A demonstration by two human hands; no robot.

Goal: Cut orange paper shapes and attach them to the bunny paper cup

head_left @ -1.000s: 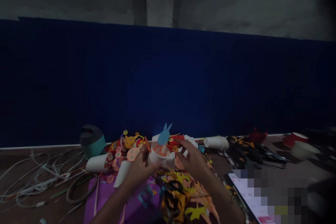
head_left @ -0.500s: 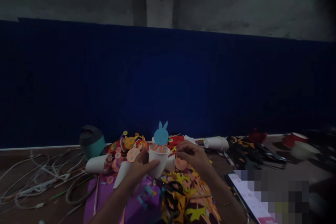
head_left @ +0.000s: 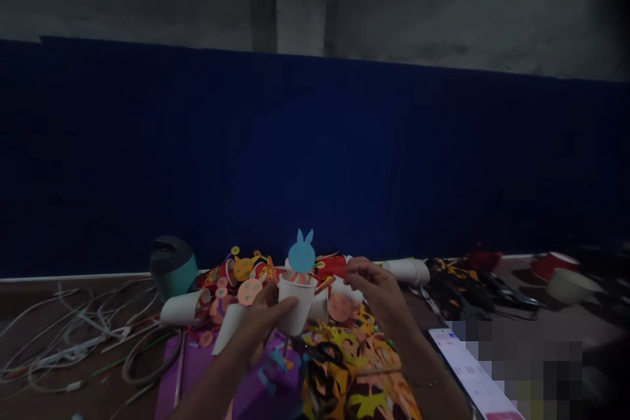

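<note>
While the left hand (head_left: 268,313) grips a tapered white paper cup (head_left: 302,298), axis near-vertical, the right hand (head_left: 378,285) hovers rightward, apart. Right fingers half-curled; can't tell if pinching.

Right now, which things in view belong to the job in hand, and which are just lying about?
Likely in the job: white cup in the left hand; blue eared cutout in it; cut paper pieces.
Apparently lying about: teal container; white cables; phone.
</note>
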